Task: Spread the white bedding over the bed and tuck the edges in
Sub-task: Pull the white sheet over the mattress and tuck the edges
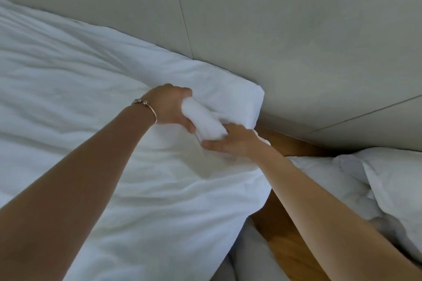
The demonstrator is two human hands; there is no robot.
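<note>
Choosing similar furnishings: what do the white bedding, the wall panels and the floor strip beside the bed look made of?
White bedding: matte woven fabric, probably cotton; it creases softly. Wall panels: smooth, matte grey-beige, with thin seams; material unclear. Floor strip: warm brown, slightly glossy, probably wood.

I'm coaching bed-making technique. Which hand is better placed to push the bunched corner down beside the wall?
Probably the right hand: it holds the white bedding at the edge nearest the gap by the wall. The left hand grips the bunch from above, farther in over the bed.
</note>
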